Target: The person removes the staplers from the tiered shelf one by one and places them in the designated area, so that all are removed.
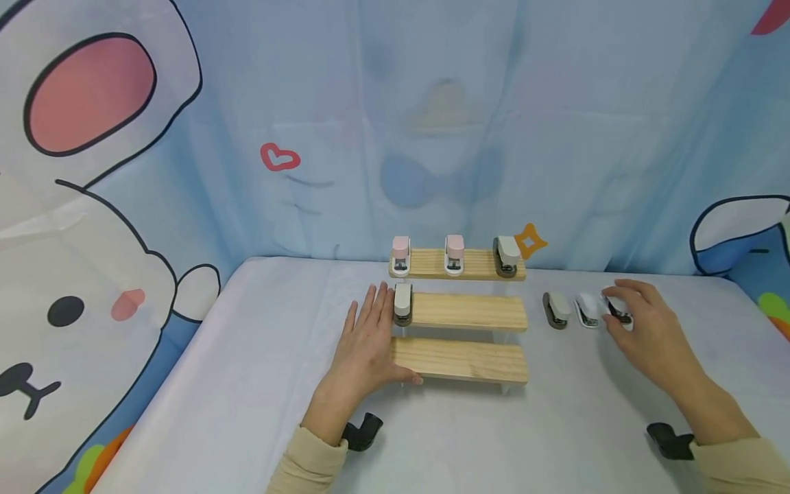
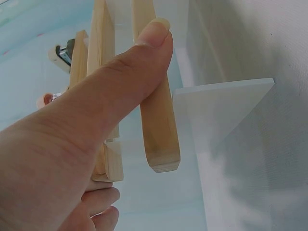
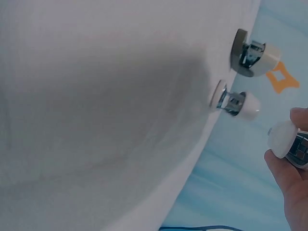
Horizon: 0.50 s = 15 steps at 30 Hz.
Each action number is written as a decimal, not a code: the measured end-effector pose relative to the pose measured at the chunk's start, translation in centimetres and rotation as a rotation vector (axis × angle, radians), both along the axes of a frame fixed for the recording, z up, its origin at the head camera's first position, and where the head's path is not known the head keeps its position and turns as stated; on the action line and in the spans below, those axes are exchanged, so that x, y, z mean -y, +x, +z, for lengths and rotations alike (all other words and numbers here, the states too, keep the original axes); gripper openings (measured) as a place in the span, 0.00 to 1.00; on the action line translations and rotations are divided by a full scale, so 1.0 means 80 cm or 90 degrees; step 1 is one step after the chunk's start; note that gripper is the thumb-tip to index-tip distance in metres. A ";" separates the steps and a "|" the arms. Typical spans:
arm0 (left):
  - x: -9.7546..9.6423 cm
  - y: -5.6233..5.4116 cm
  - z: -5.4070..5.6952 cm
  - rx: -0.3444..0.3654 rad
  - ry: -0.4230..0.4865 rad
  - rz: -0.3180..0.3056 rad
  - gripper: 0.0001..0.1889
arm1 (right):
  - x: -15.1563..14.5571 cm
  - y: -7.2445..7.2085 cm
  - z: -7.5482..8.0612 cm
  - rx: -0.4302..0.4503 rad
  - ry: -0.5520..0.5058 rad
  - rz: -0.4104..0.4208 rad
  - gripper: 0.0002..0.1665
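My left hand [image 1: 365, 353] lies with straight fingers along the left end of a three-tier wooden shelf rack [image 1: 469, 312]. Its thumb touches the front of the lowest plank [image 2: 161, 130]. At the right, my right hand [image 1: 657, 339] pinches a small white stapler [image 3: 283, 139] between thumb and fingers. Beside it stand another white stapler [image 1: 587, 310] and a grey-and-cream stapler [image 1: 557, 310]. On the top plank are two pink-and-white staplers [image 1: 454, 255] and a dark grey-and-cream stapler [image 1: 507, 256]. One more cream-topped stapler [image 1: 402, 304] stands at the middle plank's left end.
A white cloth [image 1: 259, 343] covers the table. Behind it hangs a light blue curtain [image 1: 321, 82] printed with cartoon figures. Clear supports [image 2: 226, 98] hold up the planks. Black wrist mounts [image 1: 364, 432] sit by both cuffs.
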State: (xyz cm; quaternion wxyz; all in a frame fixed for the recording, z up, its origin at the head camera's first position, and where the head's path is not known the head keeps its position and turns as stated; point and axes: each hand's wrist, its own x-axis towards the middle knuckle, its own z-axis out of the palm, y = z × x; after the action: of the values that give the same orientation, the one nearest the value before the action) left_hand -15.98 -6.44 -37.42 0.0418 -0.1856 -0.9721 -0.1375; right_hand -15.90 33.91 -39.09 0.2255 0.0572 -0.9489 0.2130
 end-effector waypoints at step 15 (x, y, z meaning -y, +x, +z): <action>0.000 0.000 0.002 -0.005 -0.003 0.002 0.76 | -0.018 -0.012 -0.014 0.113 0.003 -0.023 0.29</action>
State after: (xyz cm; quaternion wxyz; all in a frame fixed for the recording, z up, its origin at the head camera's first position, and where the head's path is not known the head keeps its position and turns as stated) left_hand -15.96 -6.44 -37.29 0.0451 -0.1851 -0.9725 -0.1342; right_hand -16.83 35.37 -40.24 0.1442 0.0213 -0.9666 0.2109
